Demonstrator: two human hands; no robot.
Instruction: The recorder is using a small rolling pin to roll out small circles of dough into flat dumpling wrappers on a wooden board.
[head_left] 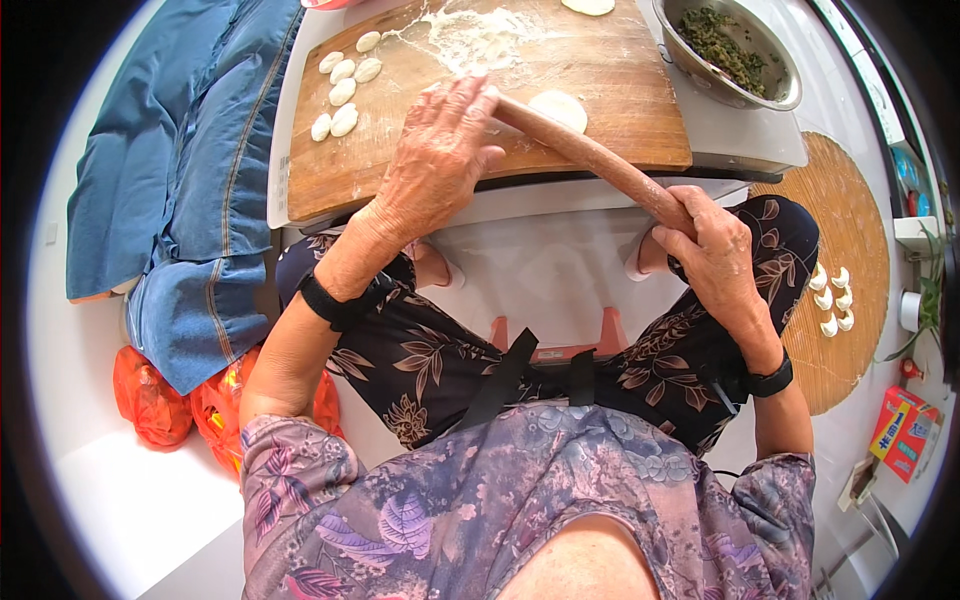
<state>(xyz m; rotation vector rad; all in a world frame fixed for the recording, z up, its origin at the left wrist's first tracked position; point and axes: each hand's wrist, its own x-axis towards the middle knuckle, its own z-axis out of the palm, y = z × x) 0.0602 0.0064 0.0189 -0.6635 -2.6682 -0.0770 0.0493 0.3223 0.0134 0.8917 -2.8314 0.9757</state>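
Note:
A wooden rolling pin [600,160] slants across the near edge of a floured wooden board [640,110]. My right hand [715,250] is wrapped round its lower right end, off the board. At the pin's upper left end, my left hand [440,155] has its fingers curved over the tip, with the thumb apart. A flat round dough wrapper [560,110] lies on the board just beyond the pin. Several small dough pieces [343,92] sit at the board's left. Another wrapper [588,5] shows at the far edge, partly cut off.
A metal bowl [790,95] of chopped green filling [722,48] stands at the far right. Beside my right knee, a round woven tray [840,210] carries several shaped dumplings [832,300]. Loose flour [470,40] covers the board's far middle. Blue denim [190,150] and red bags [150,398] are at left.

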